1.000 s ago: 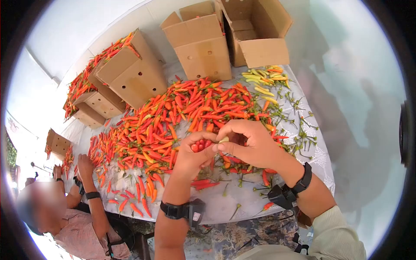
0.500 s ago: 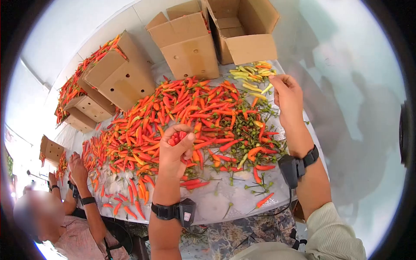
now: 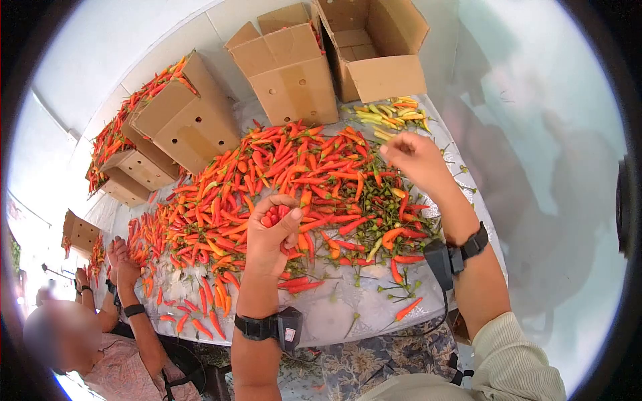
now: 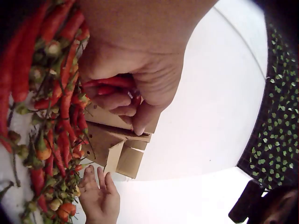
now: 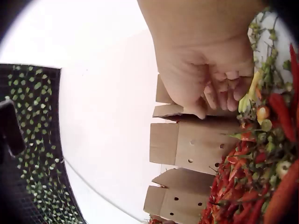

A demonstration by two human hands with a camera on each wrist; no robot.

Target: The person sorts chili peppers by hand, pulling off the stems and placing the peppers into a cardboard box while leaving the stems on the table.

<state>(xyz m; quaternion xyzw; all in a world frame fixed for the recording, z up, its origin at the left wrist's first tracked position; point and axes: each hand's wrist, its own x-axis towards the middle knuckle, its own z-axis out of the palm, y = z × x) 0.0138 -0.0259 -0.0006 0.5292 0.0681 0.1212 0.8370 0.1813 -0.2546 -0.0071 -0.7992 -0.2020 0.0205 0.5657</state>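
Observation:
My left hand (image 3: 266,244) grips a small bunch of red chili peppers (image 3: 275,215), their rounded ends showing above the curled fingers. In the left wrist view, the red chilies (image 4: 114,83) lie across the palm under the thumb. My right hand (image 3: 422,162) is over the far right of the table, its fingers loosely bent around nothing in the right wrist view. Just beyond it is a small heap of yellow chilies (image 3: 384,117). Below both hands spreads a big pile of red and orange chilies (image 3: 227,194), with green stems and caps (image 3: 378,208) at its right side.
Cardboard boxes stand along the back: a tall box (image 3: 294,90), a box with raised flaps (image 3: 388,77), and boxes heaped with chilies (image 3: 180,120) at left. Another person (image 3: 130,361) works at the table's left end. A wall (image 3: 535,134) runs along the right.
My hands have parted from around a pale yellow chili. The right hand carried it to the yellow heap, let it go and drew back toward me. The left hand still holds its red chilies.

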